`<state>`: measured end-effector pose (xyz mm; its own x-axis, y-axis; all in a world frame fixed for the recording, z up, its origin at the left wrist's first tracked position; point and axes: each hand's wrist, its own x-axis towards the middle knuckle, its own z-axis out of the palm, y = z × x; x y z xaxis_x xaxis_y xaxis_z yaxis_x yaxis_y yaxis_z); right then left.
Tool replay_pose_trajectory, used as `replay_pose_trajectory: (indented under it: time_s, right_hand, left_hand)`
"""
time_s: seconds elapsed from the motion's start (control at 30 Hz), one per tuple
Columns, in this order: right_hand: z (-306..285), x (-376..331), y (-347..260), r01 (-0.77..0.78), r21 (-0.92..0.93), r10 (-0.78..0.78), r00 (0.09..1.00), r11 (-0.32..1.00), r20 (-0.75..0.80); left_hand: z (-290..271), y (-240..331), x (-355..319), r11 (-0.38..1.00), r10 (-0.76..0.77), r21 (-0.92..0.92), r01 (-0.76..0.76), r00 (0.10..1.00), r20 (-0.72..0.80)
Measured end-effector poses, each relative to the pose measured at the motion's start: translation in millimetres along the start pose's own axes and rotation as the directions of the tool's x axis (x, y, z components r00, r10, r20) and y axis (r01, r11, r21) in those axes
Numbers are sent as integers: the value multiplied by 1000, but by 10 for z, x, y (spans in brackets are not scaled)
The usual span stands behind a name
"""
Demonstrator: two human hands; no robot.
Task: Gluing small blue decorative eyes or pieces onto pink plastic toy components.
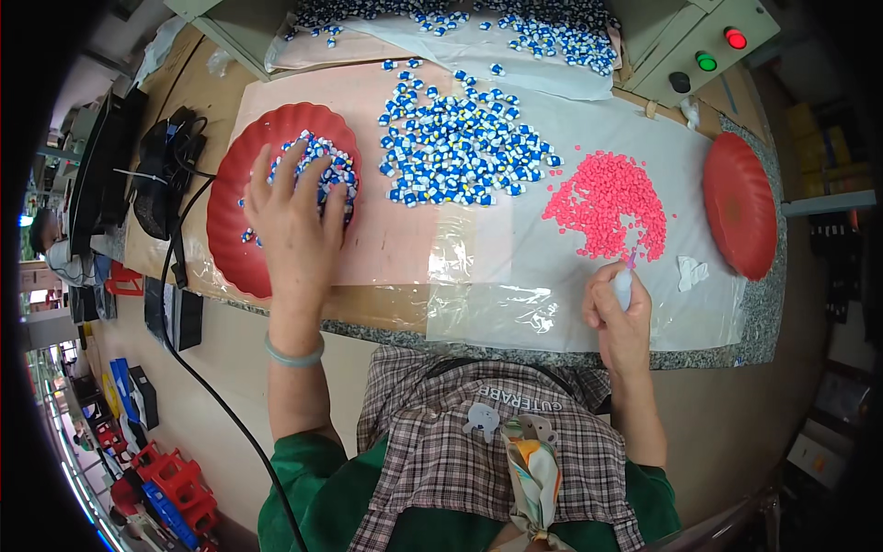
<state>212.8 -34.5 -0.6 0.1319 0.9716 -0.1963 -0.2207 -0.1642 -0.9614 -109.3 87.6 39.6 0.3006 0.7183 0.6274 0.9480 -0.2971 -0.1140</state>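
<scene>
Pink bits (602, 189) at the tip, a red dish (225, 216) under the palm

Closest to us is our checked apron (414, 432), just short of the table edge. Our right hand (625, 317) is clamped on a pale pen-like tool (623, 288), its thin pink tip at the near edge of the pink bits, which lie loose on the sheet. A light grip should serve us best here, with the tip set on a single bit at the rim rather than pushed into the heap.

Our left hand (294, 216) is over the dish, its fingers spread apart above blue-and-white pieces (342, 170); we cannot tell whether the fingertips touch them. A soft pinch on one piece would likely disturb its neighbours least.

To the right stands a second red dish (741, 212). Between the two dishes spreads a wide batch of matching pieces (460, 147). Farthest off, more lie on a sheeted shelf (570, 86), beside a red button (735, 38) and a green button (705, 61).
</scene>
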Motion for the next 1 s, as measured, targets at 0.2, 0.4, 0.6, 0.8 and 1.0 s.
replay_pose_trajectory:
  time_s: [0.2,0.4,0.6,0.8,1.0]
  right_hand:
    - [-45,-28,-10,-1,-22,1,1000,1000,-14]
    - [-105,-71,11,0,-78,1,1000,997,9]
    - [-145,-58,19,-27,-102,28,1000,994,8]
    - [-147,-39,5,-31,-99,32,999,995,9]
    - [-175,-32,-14,-47,-125,48,999,991,8]
  left_hand:
    - [356,817,-4,792,144,-602,-100,989,25]
    - [581,1035,5,773,229,-620,-136,971,72]
    - [491,1089,16,748,238,-656,-97,963,129]
    - [421,1136,-115,714,277,-695,-85,946,168]
    - [259,1151,-65,639,251,-768,-37,954,163]
